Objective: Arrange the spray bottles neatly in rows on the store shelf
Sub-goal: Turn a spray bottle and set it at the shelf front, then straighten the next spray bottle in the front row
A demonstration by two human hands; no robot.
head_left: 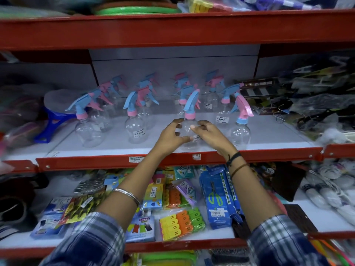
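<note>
Hands, your left hand (171,135) and right hand (209,133), cup the clear spray bottle (189,120) upright on the white shelf (269,135).

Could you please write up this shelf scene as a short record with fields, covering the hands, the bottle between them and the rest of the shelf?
setting: red-edged store shelf with a white deck
left hand: curled at the left side of the clear bottle
right hand: curled at its right side
clear bottle: upright, front row, blue trigger, pink collar
grip: fingers look partly open; firm hold cannot be told
other spray bottles: upright, in rough rows running back
shelf below: packs of clothes pegs, a blue scissors pack
</note>
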